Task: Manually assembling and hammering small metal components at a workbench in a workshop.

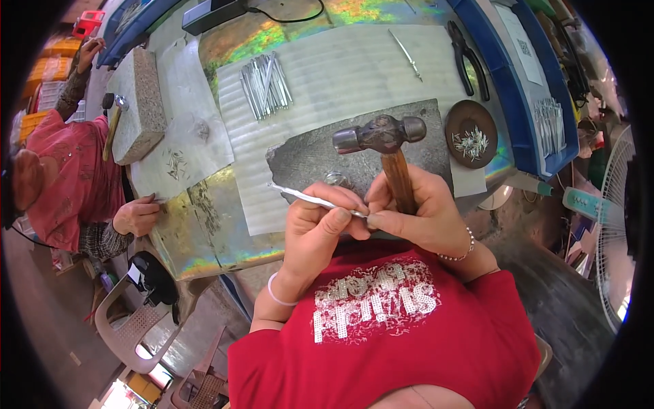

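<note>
My left hand pinches a slim silver-white metal rod, which slants up to the left over a dark grey stone slab. At the rod's near end the fingertips of both hands come together; anything tiny between them is too small to make out. My right hand also has a ball-peen hammer tucked in it, its wooden handle between thumb and fingers and its head raised over the slab. Just beyond my fingers, a small shiny round thing lies on the slab, partly hidden.
A bundle of silver rods and one lone rod lie on white foam sheeting. Right are black pliers, a brown dish of small metal pins and a blue bin. Left, a co-worker's hand touches the table edge near a stone block.
</note>
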A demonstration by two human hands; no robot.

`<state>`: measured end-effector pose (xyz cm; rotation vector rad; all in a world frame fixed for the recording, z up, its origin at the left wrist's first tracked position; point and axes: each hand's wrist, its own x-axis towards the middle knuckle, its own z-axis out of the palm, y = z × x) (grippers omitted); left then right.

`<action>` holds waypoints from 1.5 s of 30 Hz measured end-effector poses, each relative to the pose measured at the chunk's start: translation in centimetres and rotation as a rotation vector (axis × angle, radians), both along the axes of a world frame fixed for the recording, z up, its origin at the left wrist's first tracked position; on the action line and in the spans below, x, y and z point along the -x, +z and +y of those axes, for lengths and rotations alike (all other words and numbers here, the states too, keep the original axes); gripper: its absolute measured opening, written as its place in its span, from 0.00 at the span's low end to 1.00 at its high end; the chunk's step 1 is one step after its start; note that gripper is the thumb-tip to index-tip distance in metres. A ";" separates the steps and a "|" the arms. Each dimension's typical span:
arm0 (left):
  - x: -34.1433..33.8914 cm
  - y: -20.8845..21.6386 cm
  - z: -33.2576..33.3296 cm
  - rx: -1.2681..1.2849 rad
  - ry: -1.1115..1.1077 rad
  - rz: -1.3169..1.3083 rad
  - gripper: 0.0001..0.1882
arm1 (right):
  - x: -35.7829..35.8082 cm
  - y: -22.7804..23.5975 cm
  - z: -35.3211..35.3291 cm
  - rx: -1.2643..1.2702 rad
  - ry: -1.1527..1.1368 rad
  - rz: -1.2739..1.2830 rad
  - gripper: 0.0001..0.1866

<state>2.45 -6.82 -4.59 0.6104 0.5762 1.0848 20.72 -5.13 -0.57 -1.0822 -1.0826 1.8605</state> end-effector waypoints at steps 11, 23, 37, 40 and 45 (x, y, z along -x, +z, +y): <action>3.4 -0.9 -0.5 -0.002 0.237 0.132 0.04 | 0.7 -1.8 0.5 -0.463 0.112 -0.588 0.22; 2.9 -0.4 0.1 -0.126 0.199 0.515 0.03 | 1.1 -1.7 1.3 -0.280 0.015 -0.470 0.21; 1.8 -1.0 0.4 -0.335 0.203 0.785 0.03 | -0.7 -4.0 -0.6 -0.217 -0.078 -0.152 0.11; 2.0 -1.1 0.4 -0.377 0.182 0.828 0.03 | -0.8 -4.1 -0.6 -0.200 -0.039 -0.160 0.11; 1.6 -0.4 0.6 -0.337 0.194 0.846 0.02 | -1.0 -3.8 -0.7 -0.185 0.002 -0.208 0.12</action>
